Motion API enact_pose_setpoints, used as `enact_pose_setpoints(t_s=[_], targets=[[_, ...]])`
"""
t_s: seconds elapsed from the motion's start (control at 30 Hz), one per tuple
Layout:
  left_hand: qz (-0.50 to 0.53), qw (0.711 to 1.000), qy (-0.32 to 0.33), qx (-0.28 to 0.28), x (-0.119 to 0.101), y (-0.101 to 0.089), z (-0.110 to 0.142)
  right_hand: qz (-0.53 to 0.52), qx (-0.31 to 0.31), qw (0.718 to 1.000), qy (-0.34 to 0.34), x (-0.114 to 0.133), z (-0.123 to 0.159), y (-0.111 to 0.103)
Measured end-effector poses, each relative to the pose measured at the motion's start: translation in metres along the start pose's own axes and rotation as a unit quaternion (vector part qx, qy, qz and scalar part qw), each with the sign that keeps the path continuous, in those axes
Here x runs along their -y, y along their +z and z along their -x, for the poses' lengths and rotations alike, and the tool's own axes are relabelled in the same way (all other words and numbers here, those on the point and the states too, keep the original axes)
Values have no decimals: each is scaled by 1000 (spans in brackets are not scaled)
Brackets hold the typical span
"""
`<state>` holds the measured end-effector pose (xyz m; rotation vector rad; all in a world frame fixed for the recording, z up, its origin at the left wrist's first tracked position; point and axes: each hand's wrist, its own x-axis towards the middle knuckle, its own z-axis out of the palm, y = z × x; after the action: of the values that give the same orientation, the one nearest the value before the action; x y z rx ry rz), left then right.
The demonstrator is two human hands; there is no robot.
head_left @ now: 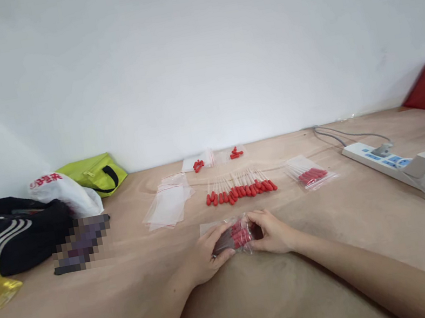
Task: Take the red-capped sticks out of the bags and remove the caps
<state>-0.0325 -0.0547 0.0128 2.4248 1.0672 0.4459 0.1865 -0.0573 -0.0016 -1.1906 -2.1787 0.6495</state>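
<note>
Between my two hands, low over the table, is a clear zip bag (239, 235) holding several droppers with red bulbs. My left hand (207, 256) has its fingers and thumb closed on the bag's left side. At the right end, by the red bulbs, my right hand (272, 231) grips the same bag's edge. Just beyond lies a row of loose droppers (240, 189), red bulbs toward me and pale thin tubes pointing away. A filled bag of droppers (309, 172) rests to the right of that row. Flat empty zip bags (167, 202) are fanned out on the left.
Two small groups of red bulbs (198, 165) lie on bags near the wall. A power strip (381, 159) with chargers and cables runs along the right. At left are a black bag (16, 237), a white plastic bag (65, 196) and a lime-green pouch (94, 174).
</note>
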Motion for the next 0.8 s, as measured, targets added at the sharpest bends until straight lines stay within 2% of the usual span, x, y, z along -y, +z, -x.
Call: enact_pose_setpoints(t_s=[0.1,0.2,0.4,0.47,0.67,0.8], targets=[[6,1000,1,-3,-1,-1,0,-62,8,998,-3,-4,0,-2],[16,1000,3,-3,-3,-3,0,-188,20,982,13,-10,1,-7],[16,1000,0,-8,-5,-5,-1,-420,52,894,150,-20,2,-20],[18,1000,0,-4,-5,-4,-1,-444,46,879,169,-22,1,-21],[23,1000,-12,6,-3,-4,-1,-462,-19,858,226,-30,-3,-24],[25,998,-46,27,-4,-6,-1,-447,-28,855,260,-42,1,-46]])
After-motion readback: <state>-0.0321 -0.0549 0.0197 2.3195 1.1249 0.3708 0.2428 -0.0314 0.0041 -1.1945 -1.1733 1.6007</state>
